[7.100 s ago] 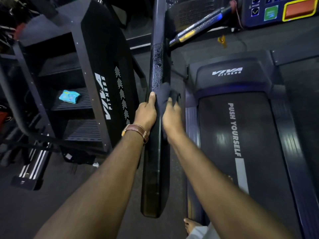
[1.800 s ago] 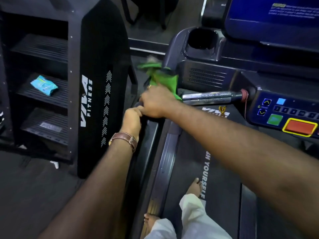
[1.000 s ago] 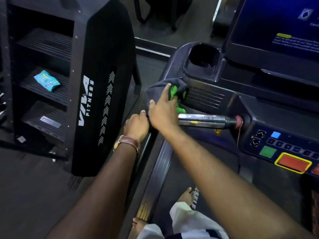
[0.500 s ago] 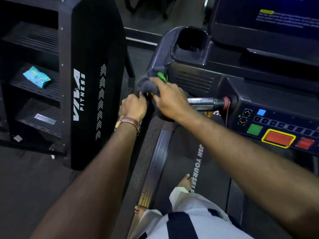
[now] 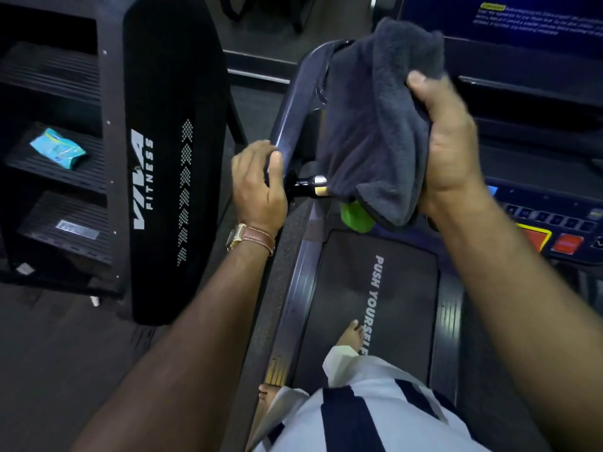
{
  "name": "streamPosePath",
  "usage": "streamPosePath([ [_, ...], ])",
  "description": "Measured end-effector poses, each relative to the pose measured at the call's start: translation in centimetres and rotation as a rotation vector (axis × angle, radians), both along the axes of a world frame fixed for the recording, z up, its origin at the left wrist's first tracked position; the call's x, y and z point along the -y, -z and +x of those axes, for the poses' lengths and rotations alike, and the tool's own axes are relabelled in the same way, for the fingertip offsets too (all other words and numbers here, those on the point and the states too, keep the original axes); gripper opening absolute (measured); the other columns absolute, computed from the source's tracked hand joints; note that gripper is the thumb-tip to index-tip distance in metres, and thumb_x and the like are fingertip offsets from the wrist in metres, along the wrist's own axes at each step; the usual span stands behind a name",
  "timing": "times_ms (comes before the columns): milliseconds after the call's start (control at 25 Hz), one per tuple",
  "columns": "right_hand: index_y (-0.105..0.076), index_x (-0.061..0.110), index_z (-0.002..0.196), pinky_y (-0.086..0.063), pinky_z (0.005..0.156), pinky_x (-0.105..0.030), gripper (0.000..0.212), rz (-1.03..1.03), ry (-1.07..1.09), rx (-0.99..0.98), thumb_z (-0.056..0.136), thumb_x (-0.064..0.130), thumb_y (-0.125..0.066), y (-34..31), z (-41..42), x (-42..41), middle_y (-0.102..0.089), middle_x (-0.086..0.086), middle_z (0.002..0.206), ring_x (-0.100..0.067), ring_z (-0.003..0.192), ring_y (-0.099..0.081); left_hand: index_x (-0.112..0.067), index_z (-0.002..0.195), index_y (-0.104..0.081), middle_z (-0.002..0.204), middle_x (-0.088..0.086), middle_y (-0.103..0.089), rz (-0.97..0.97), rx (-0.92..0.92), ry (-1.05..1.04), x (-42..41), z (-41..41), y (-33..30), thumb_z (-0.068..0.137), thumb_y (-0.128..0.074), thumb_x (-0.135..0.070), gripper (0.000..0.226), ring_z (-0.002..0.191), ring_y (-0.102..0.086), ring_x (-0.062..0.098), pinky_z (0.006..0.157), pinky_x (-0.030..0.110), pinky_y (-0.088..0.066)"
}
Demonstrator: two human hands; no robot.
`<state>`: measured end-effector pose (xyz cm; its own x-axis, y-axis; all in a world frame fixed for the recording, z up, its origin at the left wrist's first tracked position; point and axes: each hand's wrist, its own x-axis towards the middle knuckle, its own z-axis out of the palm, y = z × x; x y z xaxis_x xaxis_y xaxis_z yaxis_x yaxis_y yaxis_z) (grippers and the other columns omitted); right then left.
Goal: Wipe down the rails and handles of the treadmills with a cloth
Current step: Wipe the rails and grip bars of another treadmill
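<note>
- Right hand (image 5: 447, 148): fingers curled round the dark grey cloth (image 5: 375, 125), which hangs bunched beside the palm, lifted.
- Left hand (image 5: 257, 184): fingers wrapped on the treadmill rail (image 5: 293, 102), apart from the cloth.

Words I can read from where I stand
"VIVA FITNESS" runs up the black side panel (image 5: 169, 151) beside me; "PUSH YOURSELF" is printed along the treadmill belt (image 5: 368, 288) under my foot; the screen text is too blurred.

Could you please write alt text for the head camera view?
A person standing on a treadmill belt lifts a dark grey cloth in the right hand, while the left hand grips the treadmill's left rail. A black rack stands left.
</note>
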<state>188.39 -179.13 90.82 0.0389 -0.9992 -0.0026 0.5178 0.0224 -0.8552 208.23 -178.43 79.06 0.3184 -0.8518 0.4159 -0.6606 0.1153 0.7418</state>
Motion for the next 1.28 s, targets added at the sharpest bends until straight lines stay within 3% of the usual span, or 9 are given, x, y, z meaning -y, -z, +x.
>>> streamPosePath([
  [200, -0.054, -0.002, 0.133, -0.054, 0.094, -0.047, 0.056, 0.285, -0.147, -0.031, 0.082, 0.020, -0.065, 3.6, 1.1, -1.4, -0.064, -0.024, 0.118, -0.032, 0.103, -0.064, 0.002, 0.102, -0.064, 0.098, 0.015, -0.070, 0.310, -0.826, 0.431, -3.1, -4.3, -1.9, 0.086, -0.068, -0.044, 0.049, 0.095, -0.065, 0.029, 0.086, 0.051, -0.054],
  [400, -0.046, 0.021, 0.138, -0.046, 0.102, -0.024, 0.090, 0.046, 0.081, -0.984, 0.062, 0.031, -0.093, 3.4, -3.1, -2.0, -0.055, 0.006, 0.134, -0.008, 0.120, -0.055, -0.001, 0.106, -0.065, 0.099, 0.009, -0.074, 0.362, -0.925, 0.297, -4.5, -3.1, -2.5, 0.067, -0.083, 0.000, 0.042, 0.094, -0.070, 0.021, 0.078, 0.035, -0.057],
  [560, -0.042, 0.027, 0.142, -0.037, 0.098, -0.020, 0.093, -0.001, 0.240, -1.269, 0.063, 0.043, -0.090, 1.2, -5.0, -2.6, -0.052, 0.010, 0.133, -0.011, 0.125, -0.047, -0.002, 0.106, -0.064, 0.103, 0.011, -0.073, 0.353, -0.905, 0.406, -4.8, -1.0, -3.4, 0.059, -0.087, -0.013, 0.053, 0.098, -0.069, 0.024, 0.081, 0.034, -0.055],
  [680, -0.039, 0.029, 0.142, -0.047, 0.097, -0.026, 0.085, 0.013, 0.233, -1.134, 0.071, 0.030, -0.085, -0.1, -5.2, -3.5, -0.049, 0.022, 0.115, -0.005, 0.113, -0.051, -0.008, 0.108, -0.064, 0.105, 0.008, -0.073, 0.352, -0.908, 0.393, -5.1, -0.9, -3.4, 0.061, -0.086, -0.007, 0.052, 0.101, -0.068, 0.022, 0.083, 0.034, -0.056],
  [840, -0.040, 0.031, 0.141, -0.051, 0.096, -0.029, 0.091, -0.007, 0.212, -1.124, 0.066, 0.017, -0.089, -0.5, -5.6, -4.7, -0.055, 0.015, 0.122, -0.006, 0.114, -0.056, -0.010, 0.122, -0.048, 0.122, 0.007, -0.057, 0.364, -0.366, 0.111, -6.1, -2.4, -3.4, 0.056, -0.093, -0.012, 0.080, 0.112, -0.058, 0.022, 0.102, 0.035, -0.048],
  [960, -0.062, 0.020, 0.106, -0.055, 0.083, -0.024, 0.060, -0.227, 0.135, -1.180, 0.056, 0.018, -0.096, -1.4, -4.8, -5.3, -0.066, 0.015, 0.095, 0.002, 0.092, -0.065, -0.015, 0.149, -0.029, 0.158, 0.007, -0.019, 0.108, 0.055, 0.286, -6.6, -4.7, -4.4, 0.048, -0.095, -0.028, 0.122, 0.146, -0.024, 0.024, 0.119, 0.031, -0.021],
  [1040, -0.069, 0.019, 0.098, -0.052, 0.082, -0.014, 0.049, -0.355, -0.055, -1.226, 0.058, 0.012, -0.095, -2.9, -4.3, -5.8, -0.068, 0.017, 0.091, 0.008, 0.088, -0.065, -0.023, 0.143, -0.043, 0.155, 0.004, -0.033, 0.069, 0.060, 0.512, -5.8, -5.9, -5.1, 0.051, -0.092, -0.035, 0.105, 0.143, -0.035, 0.024, 0.116, 0.048, -0.030],
  [1160, -0.076, 0.021, 0.101, -0.054, 0.086, -0.018, 0.040, -0.475, -0.093, -1.353, 0.065, 0.014, -0.091, -4.7, -4.9, -6.1, -0.073, 0.012, 0.096, 0.002, 0.090, -0.068, -0.021, 0.095, -0.069, 0.093, -0.002, -0.072, 0.330, -0.181, 0.614, -4.8, -6.5, -5.8, 0.061, -0.091, -0.028, 0.040, 0.086, -0.067, 0.001, 0.078, 0.033, -0.056],
  [1280, -0.073, 0.021, 0.093, -0.057, 0.077, -0.033, 0.022, -0.478, 0.127, -1.480, 0.075, 0.022, -0.085, -4.5, -6.0, -5.6, -0.069, 0.009, 0.089, -0.007, 0.082, -0.064, -0.011, 0.107, -0.064, 0.102, -0.002, -0.073, 0.431, -0.272, 0.714, -4.5, -6.3, -4.5, 0.072, -0.085, -0.019, 0.042, 0.097, -0.069, 0.007, 0.089, 0.038, -0.056],
])
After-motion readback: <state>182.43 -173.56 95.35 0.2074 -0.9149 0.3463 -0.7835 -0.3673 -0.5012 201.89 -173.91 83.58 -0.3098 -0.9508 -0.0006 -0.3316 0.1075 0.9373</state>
